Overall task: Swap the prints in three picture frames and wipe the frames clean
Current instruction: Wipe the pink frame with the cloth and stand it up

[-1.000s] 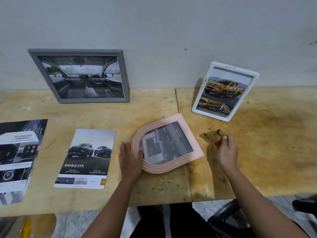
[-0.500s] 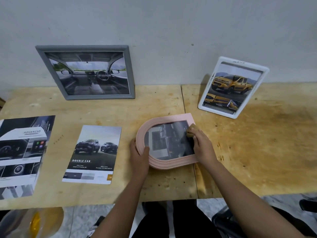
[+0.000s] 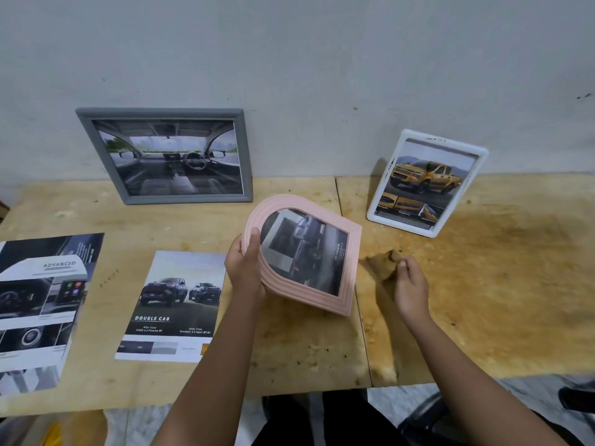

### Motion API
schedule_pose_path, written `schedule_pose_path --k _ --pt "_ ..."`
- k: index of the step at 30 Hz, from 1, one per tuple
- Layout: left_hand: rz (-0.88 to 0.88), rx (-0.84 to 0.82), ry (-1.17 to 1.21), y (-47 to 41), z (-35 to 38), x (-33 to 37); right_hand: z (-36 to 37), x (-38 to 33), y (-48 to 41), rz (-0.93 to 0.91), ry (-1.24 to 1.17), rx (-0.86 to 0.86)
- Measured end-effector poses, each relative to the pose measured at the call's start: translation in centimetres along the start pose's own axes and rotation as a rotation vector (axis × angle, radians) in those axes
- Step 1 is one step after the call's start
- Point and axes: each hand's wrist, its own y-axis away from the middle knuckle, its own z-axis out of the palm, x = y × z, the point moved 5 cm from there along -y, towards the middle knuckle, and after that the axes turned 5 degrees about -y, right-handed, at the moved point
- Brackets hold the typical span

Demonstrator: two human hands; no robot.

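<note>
The pale wall (image 3: 322, 59) fills the top of my feed, and the plywood bench (image 3: 483, 310) runs across below it. Leaning against the wall at the back left I see the grey frame (image 3: 167, 156), which holds a print of a car cabin. A large brochure (image 3: 38, 304) lies flat at the left edge of the bench, and the Double Cab print (image 3: 174, 307) lies flat just beside it, toward the middle.

The pink arched frame (image 3: 309, 255) is at the centre, lifted and tilted so its glass faces me. It holds a dark print of a truck, and I cannot tell whether its lower corner touches the bench. At the back right, the white frame (image 3: 426, 183) stands tilted against the wall with a yellow truck print in it.

My left hand (image 3: 246, 268) grasps the pink frame at its arched end, with the thumb across the front rim and the fingers behind it. My right hand (image 3: 410, 281) is just right of that frame, low over the bench. Its fingers (image 3: 402, 263) are curled and pinch the edge of the brown cloth (image 3: 381, 263), which lies crumpled on the bench.
</note>
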Motion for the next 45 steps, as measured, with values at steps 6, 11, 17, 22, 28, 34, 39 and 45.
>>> schedule_pose_path --k 6,11,17,22,28,34,39,45 --pt "0.021 -0.126 0.102 0.0 0.9 3.4 1.9 1.2 -0.3 -0.114 0.48 -0.348" --pt "0.023 -0.245 0.143 -0.4 1.5 5.7 2.6 2.7 0.0 0.101 0.527 -0.486" --pt "0.017 -0.368 0.135 -1.5 2.2 8.5 0.5 -4.8 -2.7 0.093 -0.134 -0.116" --pt "0.073 -0.571 -0.029 -1.6 4.4 11.6 3.2 -9.8 -3.7 -0.111 0.075 -0.461" --pt "0.273 -0.439 -0.201 -2.9 7.5 14.3 4.8 -8.2 -4.6 -0.035 0.128 -0.501" --pt "0.459 -0.242 -0.407 -5.5 10.6 15.0 7.2 -7.3 -7.2 0.001 0.104 -0.424" --pt "0.523 -0.197 -0.601 -9.4 13.3 14.9 9.3 -7.2 -11.0 -0.055 0.127 -0.381" --pt "0.483 -0.09 -0.513 -11.0 14.7 13.9 11.6 -6.0 -13.5 -0.004 0.111 -0.373"
